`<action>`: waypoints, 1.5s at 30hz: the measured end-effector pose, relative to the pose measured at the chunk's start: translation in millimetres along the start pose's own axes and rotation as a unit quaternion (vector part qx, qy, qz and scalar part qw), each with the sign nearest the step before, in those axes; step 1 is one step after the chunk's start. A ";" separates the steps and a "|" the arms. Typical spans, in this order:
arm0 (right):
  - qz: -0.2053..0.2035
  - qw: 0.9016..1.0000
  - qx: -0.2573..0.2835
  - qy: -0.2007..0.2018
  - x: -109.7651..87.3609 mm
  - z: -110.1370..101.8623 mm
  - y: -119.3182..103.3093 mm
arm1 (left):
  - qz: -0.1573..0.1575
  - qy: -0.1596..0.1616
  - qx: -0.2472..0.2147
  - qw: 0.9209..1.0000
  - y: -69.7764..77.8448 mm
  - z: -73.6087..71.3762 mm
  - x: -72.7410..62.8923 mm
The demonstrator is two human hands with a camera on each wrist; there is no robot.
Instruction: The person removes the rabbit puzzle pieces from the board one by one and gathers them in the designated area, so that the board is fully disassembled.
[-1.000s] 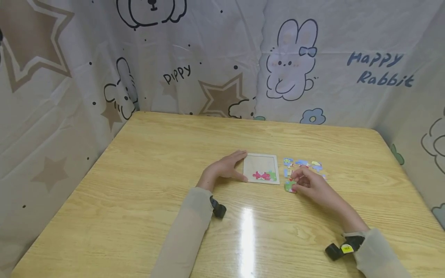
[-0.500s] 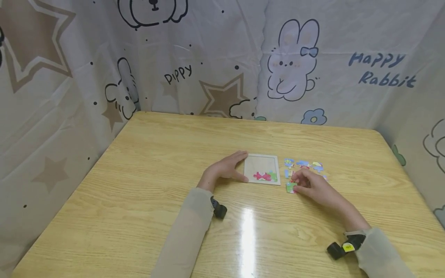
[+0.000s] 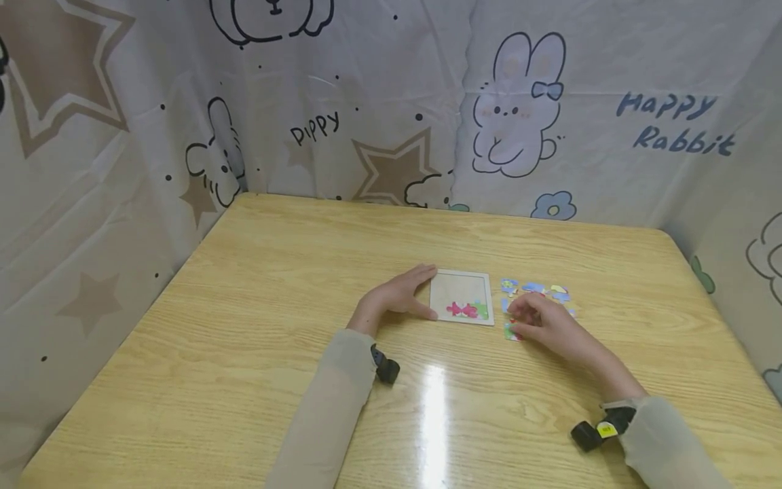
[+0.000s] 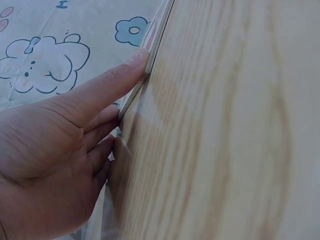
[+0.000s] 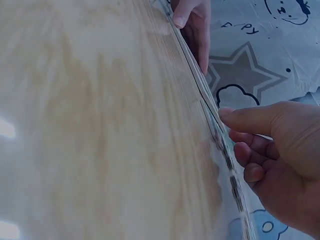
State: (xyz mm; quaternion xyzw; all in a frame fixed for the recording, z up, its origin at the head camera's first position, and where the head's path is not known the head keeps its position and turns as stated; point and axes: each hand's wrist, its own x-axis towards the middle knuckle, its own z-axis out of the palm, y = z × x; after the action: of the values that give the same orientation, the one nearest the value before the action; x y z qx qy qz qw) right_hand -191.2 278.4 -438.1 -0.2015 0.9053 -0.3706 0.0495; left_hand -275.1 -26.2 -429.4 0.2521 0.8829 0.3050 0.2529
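A square puzzle tray (image 3: pixel 451 292) lies on the table, with pink and green puzzle pieces (image 3: pixel 467 310) fitted along its lower right. My left hand (image 3: pixel 394 293) rests along the tray's left edge, thumb near the lower corner and fingers at the upper one. The left wrist view shows the thumb (image 4: pixel 107 90) extended against that edge. My right hand (image 3: pixel 546 326) is over the loose pieces, fingers loosely bent, thumb beside a green puzzle piece (image 3: pixel 510 333) that it partly hides. In the right wrist view, a gap separates thumb (image 5: pixel 250 119) and curled fingers (image 5: pixel 252 150).
Several blue and yellow puzzle pieces (image 3: pixel 533 287) lie right of the tray, some hidden behind the right hand. The wooden table (image 3: pixel 293 272) meets a printed cloth (image 3: pixel 391 88) at the back and sides. Each wrist carries a small black camera (image 3: pixel 387 370).
The right hand's fingers have shifted slightly up and left above the loose pieces, while its thumb covers more of the green piece. The left hand stays at the tray's edge.
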 end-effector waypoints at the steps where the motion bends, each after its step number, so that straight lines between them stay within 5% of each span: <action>1: -0.004 1.000 -0.003 -0.001 2.6 1.1 -1.2 | 0.000 0.000 0.000 1.000 0.1 -0.2 0.0; 22: -0.013 0.999 0.005 -0.047 60.9 29.0 -20.0 | 0.001 0.012 -0.003 1.000 -3.4 2.3 1.9; 37: -0.040 0.990 0.025 -0.133 70.9 26.0 -24.0 | -0.001 0.011 0.011 1.000 -3.3 1.8 2.1; 45: -0.027 0.991 0.045 -0.124 70.1 29.8 -22.9 | -0.003 0.009 0.008 1.000 -1.9 1.4 0.7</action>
State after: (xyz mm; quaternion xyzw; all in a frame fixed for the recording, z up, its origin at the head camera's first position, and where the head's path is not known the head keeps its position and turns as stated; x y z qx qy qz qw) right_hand -240.6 216.1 -439.6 -0.2678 0.8687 -0.3845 0.1604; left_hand -275.4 -26.5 -431.8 0.2482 0.8883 0.2998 0.2438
